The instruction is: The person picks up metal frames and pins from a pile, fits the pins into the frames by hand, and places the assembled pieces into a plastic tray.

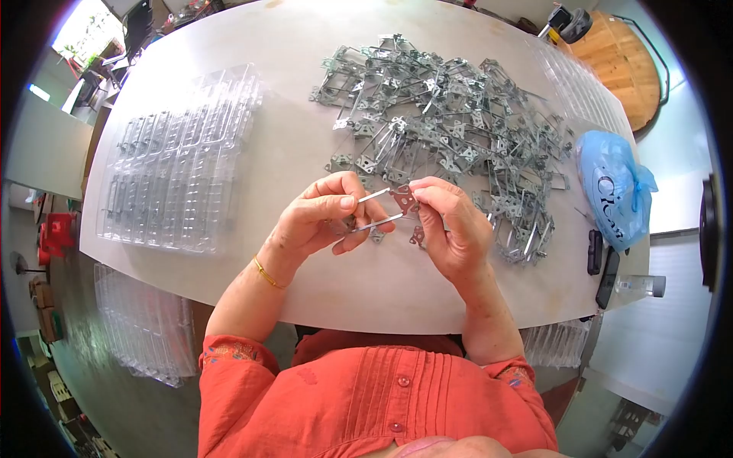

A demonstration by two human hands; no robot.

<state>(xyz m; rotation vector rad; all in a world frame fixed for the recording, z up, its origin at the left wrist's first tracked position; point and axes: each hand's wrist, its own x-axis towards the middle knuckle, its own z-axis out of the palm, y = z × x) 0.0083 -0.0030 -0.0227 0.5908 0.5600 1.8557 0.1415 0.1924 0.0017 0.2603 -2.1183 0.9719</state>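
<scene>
My left hand [324, 214] and my right hand [454, 225] hold one small metal linkage [403, 200] between them, above the near middle of the table. Its two thin bars reach toward my left fingers, which are closed round their ends. My right thumb and fingertips pinch the flat perforated plate at the other end. Just beyond my hands lies a large heap of similar metal linkages [450, 114]. To the left, clear plastic trays [179, 160] stand stacked, with metal parts in their slots.
A blue plastic bag [611, 187] lies at the right edge of the table [359, 298]. Near it are a black object [608, 279] and a clear bottle [637, 285]. More clear trays [584, 91] sit at the back right, and others [145, 324] below the left edge.
</scene>
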